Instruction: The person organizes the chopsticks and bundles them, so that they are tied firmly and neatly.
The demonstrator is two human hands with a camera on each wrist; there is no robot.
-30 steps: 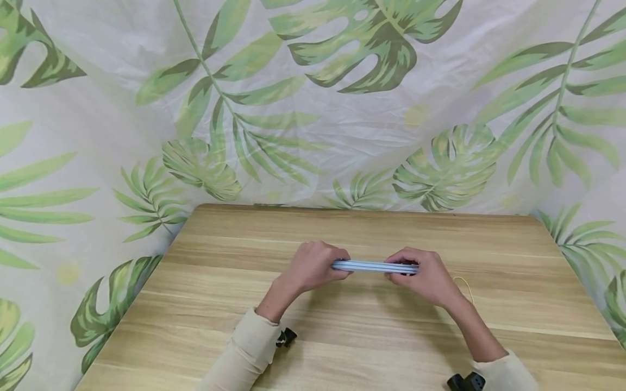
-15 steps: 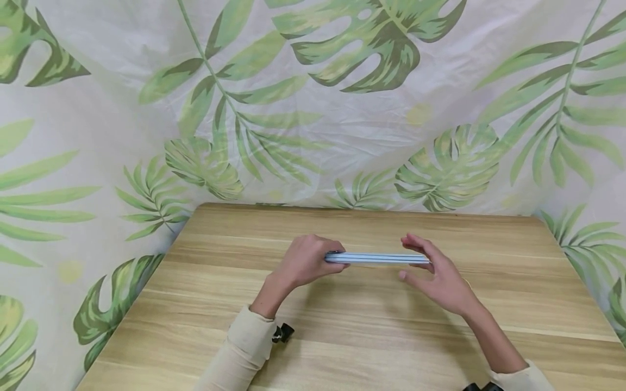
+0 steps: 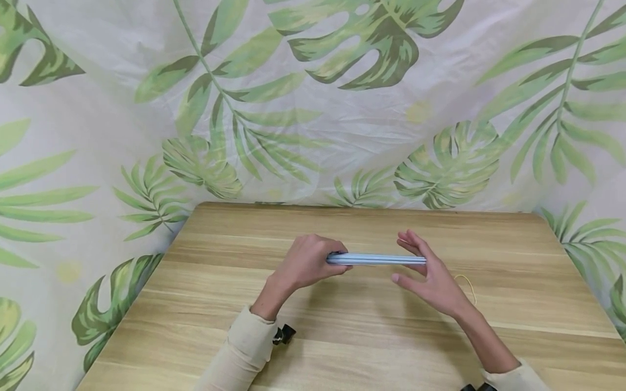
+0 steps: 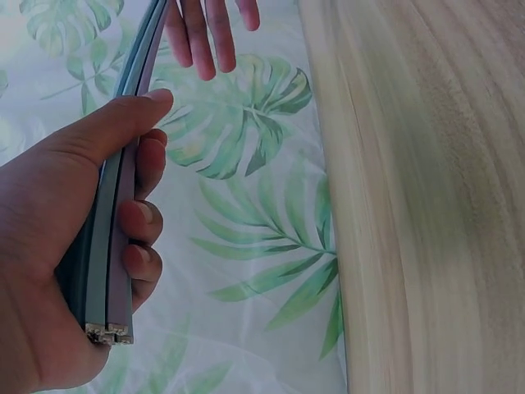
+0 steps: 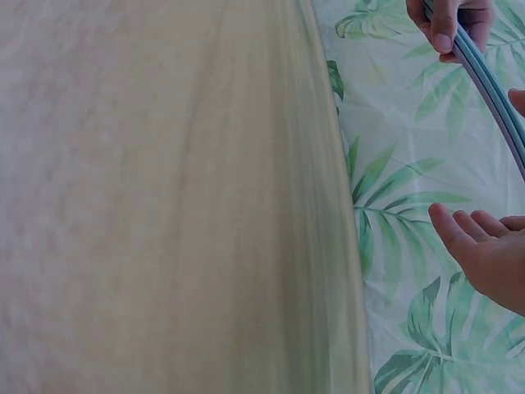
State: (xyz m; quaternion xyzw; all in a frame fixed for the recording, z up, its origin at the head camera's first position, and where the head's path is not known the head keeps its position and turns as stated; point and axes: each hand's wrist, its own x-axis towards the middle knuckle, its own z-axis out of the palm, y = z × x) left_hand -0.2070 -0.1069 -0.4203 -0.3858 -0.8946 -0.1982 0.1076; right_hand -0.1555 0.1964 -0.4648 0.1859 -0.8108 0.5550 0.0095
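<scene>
The left hand point(image 3: 305, 263) grips one end of a bundle of thin, flat, pale grey-blue strips point(image 3: 376, 259), its fingers point(image 4: 139, 222) curled round the strips and the thumb laid along their edge. The bundle is held level above the middle of the light wooden tabletop point(image 3: 342, 326), not resting on it. The right hand point(image 3: 427, 277) stands at the other end with fingers point(image 3: 415, 247) straight and spread, released; whether the palm touches the strip ends cannot be told, since the hand covers that end in the head view. The left wrist view shows two layers at the cut end, but how many strips there are in all is unclear. In the right wrist view the strips point(image 5: 492, 90) run off the frame edge and the right hand point(image 5: 488, 254) is cut off. A thin yellowish rubber band point(image 3: 467, 285) lies on the tabletop just beyond the right wrist, partly hidden by it. Small black clamps at the cream sleeves point(image 3: 244, 347) are half out of view. Behind hangs a white cloth printed with green leaves point(image 3: 313, 108). No writing or label can be read anywhere.
</scene>
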